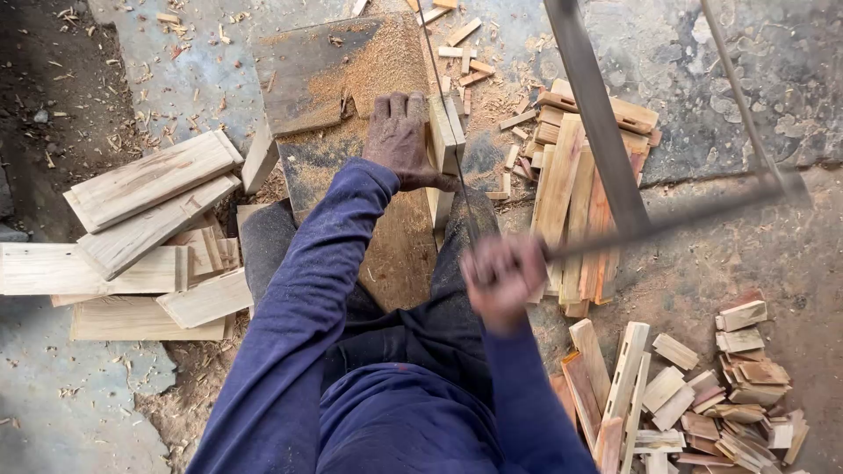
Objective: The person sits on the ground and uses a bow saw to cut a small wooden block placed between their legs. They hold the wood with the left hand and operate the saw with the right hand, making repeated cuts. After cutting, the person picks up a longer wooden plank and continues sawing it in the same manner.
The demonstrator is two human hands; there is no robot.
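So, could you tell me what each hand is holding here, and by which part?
The right hand, blurred, grips the frame saw at its near end. The left hand presses flat on the wooden piece on the sawdust-covered board, beside the blade.

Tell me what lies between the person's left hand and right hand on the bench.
In the head view, the thin saw blade and the upright wood strips it cuts lie between the left hand and the blurred right hand.
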